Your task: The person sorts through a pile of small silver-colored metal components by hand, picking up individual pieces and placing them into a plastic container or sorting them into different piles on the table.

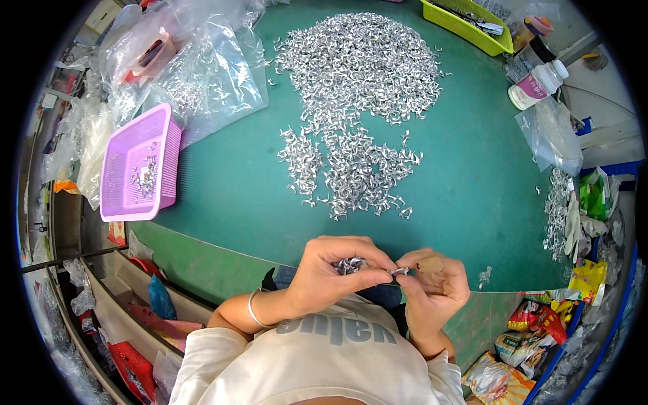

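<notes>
My left hand (322, 273) is curled around several small curved silver metal pieces (349, 265) at the table's front edge. Its thumb and forefinger meet the fingertips of my right hand (439, 287) at one small silver piece (399, 271), pinched between them. A tan wrap (430, 264) covers a finger of the right hand. Just beyond both hands lies a loose cluster of the same curved pieces (361, 172), joined to a large heap (361, 64) farther back. My fingers partly hide the pinched piece, so its exact shape cannot be made out.
A pink-purple basket (172, 158) with a few silver pieces stands at the left, beside clear plastic bags (233, 81). A yellow-green tray (466, 28) and a white bottle (538, 85) are at the far right. More metal pieces (557, 212) lie along the green table's (482, 182) right edge.
</notes>
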Available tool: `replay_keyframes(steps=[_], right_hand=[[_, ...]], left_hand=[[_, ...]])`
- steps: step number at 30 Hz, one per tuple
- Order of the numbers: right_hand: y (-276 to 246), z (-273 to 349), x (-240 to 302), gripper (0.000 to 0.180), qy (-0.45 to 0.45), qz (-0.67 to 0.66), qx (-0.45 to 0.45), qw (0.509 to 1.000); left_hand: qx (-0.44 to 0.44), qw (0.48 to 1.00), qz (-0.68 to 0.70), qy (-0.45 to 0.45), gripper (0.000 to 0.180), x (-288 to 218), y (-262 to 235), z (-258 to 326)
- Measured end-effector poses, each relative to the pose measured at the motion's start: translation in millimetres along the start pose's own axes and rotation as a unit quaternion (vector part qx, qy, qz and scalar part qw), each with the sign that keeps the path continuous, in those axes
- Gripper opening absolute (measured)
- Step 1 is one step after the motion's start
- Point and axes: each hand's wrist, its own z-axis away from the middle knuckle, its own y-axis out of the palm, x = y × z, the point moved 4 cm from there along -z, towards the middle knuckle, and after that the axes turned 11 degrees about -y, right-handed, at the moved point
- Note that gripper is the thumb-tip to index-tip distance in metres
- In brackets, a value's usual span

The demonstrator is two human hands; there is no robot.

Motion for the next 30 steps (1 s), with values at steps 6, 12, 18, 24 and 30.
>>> replay_keyframes(steps=[6, 12, 18, 24, 30], right_hand=[[4.2, -1.8, 4.6, 0.028, -0.010, 0.007, 0.000, 1.000], [5.5, -3.4, 6.2, 0.028, -0.012, 0.003, 0.004, 1.000], [3.6, -1.0, 4.8, 0.029, 0.000, -0.016, -0.003, 1.000], [3.9, -1.3, 7.2, 0.031, -0.036, -0.009, 0.015, 0.999], [5.8, -3.7, 12.5, 0.032, -0.064, 0.021, 0.048, 0.997]], left_hand=[[0.004, 1.000, -0.002, 0.027, 0.010, 0.3, -0.4, 2.7], [-0.014, 0.999, -0.015, 0.035, 0.010, -2.0, 0.6, 5.3], [-0.015, 0.999, -0.012, 0.045, 0.010, -2.4, 3.2, 6.1], [-0.012, 0.999, -0.007, 0.033, 0.009, -3.4, 2.3, 8.0], [-0.011, 1.000, 0.028, 0.002, 0.009, -5.3, 3.6, 9.3]])
